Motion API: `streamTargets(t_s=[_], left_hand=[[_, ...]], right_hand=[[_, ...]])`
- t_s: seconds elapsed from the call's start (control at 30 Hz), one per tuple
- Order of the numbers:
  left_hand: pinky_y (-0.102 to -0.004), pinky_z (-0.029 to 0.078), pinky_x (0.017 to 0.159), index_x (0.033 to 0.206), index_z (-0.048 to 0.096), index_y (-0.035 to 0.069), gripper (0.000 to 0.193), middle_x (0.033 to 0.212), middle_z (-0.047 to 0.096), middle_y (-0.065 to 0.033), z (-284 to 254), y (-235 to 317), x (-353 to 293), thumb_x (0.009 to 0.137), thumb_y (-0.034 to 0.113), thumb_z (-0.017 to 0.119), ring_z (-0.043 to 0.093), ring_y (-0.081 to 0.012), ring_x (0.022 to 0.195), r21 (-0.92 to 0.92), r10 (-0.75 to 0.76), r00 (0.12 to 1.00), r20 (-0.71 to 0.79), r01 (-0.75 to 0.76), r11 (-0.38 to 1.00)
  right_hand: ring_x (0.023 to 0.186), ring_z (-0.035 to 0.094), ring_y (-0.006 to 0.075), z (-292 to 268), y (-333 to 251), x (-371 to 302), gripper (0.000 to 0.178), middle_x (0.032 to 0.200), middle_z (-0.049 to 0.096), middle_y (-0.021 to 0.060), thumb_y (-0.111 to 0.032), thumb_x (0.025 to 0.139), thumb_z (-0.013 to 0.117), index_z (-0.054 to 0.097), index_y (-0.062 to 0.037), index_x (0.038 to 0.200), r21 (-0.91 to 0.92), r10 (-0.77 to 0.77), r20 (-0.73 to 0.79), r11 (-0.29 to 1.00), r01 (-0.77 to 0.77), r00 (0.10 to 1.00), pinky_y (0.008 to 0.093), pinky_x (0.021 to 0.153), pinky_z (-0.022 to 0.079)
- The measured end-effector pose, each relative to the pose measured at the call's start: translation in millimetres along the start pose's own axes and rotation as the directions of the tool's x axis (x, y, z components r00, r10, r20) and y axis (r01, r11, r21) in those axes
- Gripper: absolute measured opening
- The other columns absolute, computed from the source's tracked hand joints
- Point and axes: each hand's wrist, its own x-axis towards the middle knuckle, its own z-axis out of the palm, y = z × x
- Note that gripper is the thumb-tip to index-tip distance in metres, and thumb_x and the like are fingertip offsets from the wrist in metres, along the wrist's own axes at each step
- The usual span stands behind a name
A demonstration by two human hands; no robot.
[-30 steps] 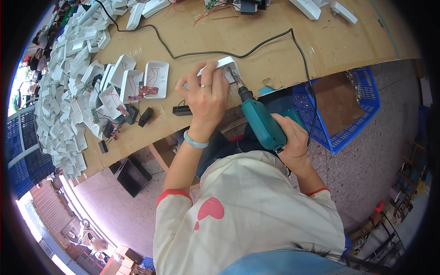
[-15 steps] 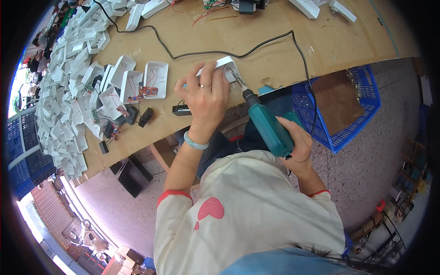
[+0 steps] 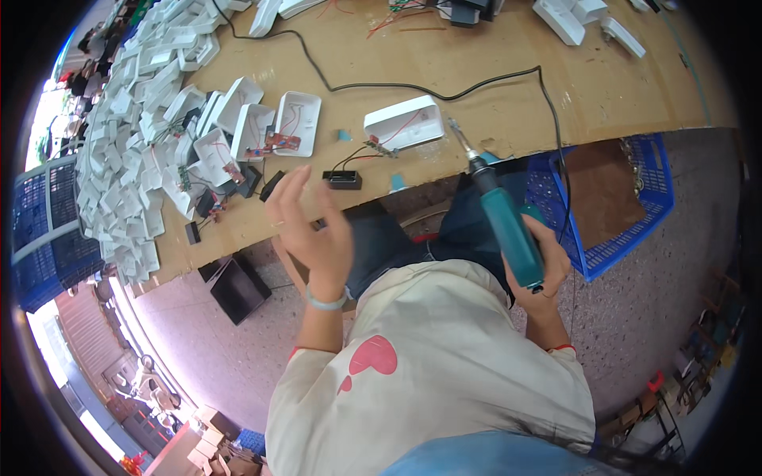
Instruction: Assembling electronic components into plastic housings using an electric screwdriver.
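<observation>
My right hand (image 3: 545,255) grips the teal soldering gun (image 3: 509,226) by its handle. Its metal tip points up and away, just right of a white plastic case (image 3: 403,123) and apart from it. That case stands alone on the table, a red wire inside it. A small circuit board (image 3: 380,147) lies against its near side, with wires to a black block (image 3: 342,180) by the table edge. My left hand (image 3: 311,230) is lifted over the near edge, slightly blurred, empty with fingers apart. The closest thing to its fingertips is another black block (image 3: 271,185).
White cases with red wires and boards (image 3: 298,124) stand left of centre, beside a large heap of white cases (image 3: 135,135). A black cord (image 3: 413,85) crosses the cardboard-covered table (image 3: 476,47). A blue basket (image 3: 667,202) stands at right; a black bin (image 3: 238,289) is below left.
My left hand has let go of the white case and drawn back left toward me. The soldering gun has moved right and nearer, its tip out of the case. The view has shifted slightly.
</observation>
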Motion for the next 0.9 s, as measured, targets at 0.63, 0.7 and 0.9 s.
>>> streamTargets(t_s=[0.63, 0.7, 0.9], left_hand=[[-0.0377, 0.050, 0.055, 0.090, 0.068, 0.008, 0.011, 0.079, 0.059, -0.0079, 35, 5, -1, 0.092, 0.017, 0.074, 0.062, -0.0254, 0.070, 0.206, 0.167, 0.912, 0.376, -0.258, 0.944], [-0.0347, 0.051, 0.057, 0.096, 0.070, 0.009, 0.009, 0.080, 0.062, -0.0087, 23, 10, 5, 0.089, 0.010, 0.076, 0.064, -0.0248, 0.069, -0.025, 0.134, 0.907, 0.399, -0.136, 0.990], [-0.0238, 0.053, 0.069, 0.110, 0.072, 0.000, 0.017, 0.087, 0.072, -0.0074, 6, 19, 33, 0.094, 0.006, 0.075, 0.068, -0.0101, 0.081, -0.487, -0.358, 0.689, 0.630, 0.710, 0.509]], right_hand=[[0.086, 0.074, 0.0203, 3, -7, -5, 0.038, 0.101, 0.075, 0.0146, 0.005, 0.081, 0.081, 0.068, 0.0034, 0.116, -0.028, 0.024, -0.060, 0.999, -0.026, 0.998, 0.0299, 0.079, 0.057], [0.085, 0.074, 0.0204, 2, -5, -6, 0.038, 0.101, 0.075, 0.0146, 0.005, 0.080, 0.081, 0.068, 0.0034, 0.116, -0.039, 0.037, -0.053, 0.998, -0.039, 0.998, 0.0300, 0.078, 0.057], [0.085, 0.073, 0.0209, 2, -5, -4, 0.039, 0.101, 0.074, 0.0144, 0.005, 0.079, 0.081, 0.068, 0.0033, 0.116, -0.010, 0.028, -0.070, 1.000, -0.029, 0.997, 0.0299, 0.077, 0.057]])
